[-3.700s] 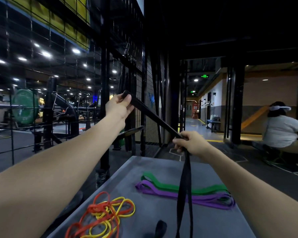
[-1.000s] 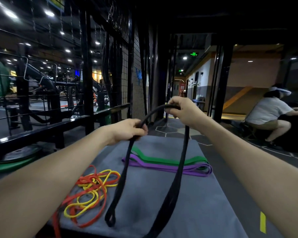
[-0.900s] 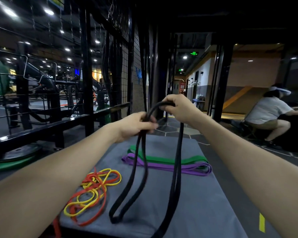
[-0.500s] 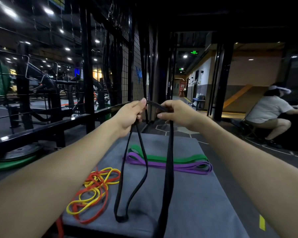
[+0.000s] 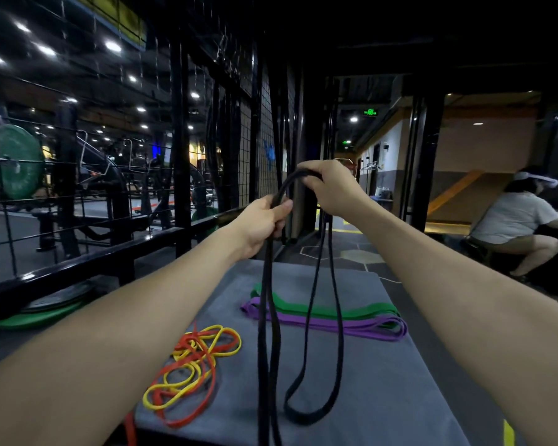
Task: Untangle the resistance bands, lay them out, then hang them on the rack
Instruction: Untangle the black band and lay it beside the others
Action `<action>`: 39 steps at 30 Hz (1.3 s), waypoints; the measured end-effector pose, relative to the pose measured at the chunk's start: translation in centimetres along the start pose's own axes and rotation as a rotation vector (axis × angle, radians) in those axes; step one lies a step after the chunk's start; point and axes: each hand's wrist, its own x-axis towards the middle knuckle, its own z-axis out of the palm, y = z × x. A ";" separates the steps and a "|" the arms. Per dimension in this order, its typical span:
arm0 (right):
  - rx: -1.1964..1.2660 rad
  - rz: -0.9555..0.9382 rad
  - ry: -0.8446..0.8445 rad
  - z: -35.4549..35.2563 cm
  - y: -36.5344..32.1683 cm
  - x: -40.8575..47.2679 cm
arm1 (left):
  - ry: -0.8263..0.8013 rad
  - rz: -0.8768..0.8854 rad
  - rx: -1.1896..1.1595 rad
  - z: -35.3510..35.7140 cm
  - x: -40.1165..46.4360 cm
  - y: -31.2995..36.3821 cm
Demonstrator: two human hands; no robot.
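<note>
While the grey padded platform (image 5: 384,375) carries the other bands, both hands hold the black band (image 5: 322,317) up above it. Green band (image 5: 335,309) and purple band (image 5: 335,326) lie flat, side by side; the orange and yellow bands (image 5: 190,365) seem knotted together. Left hand (image 5: 261,223) and right hand (image 5: 332,188) each have fingers curled tight round the black band.

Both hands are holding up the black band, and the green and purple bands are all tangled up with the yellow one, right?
Not quite. In the head view the green band and purple band lie flat together; the orange band tangles with the yellow band. Both the left hand and right hand do hold the black band.
</note>
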 end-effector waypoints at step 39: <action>0.663 0.265 0.430 0.2 10.9 2.3 | -0.346 -0.262 0.103 5.5 4.2 -11.0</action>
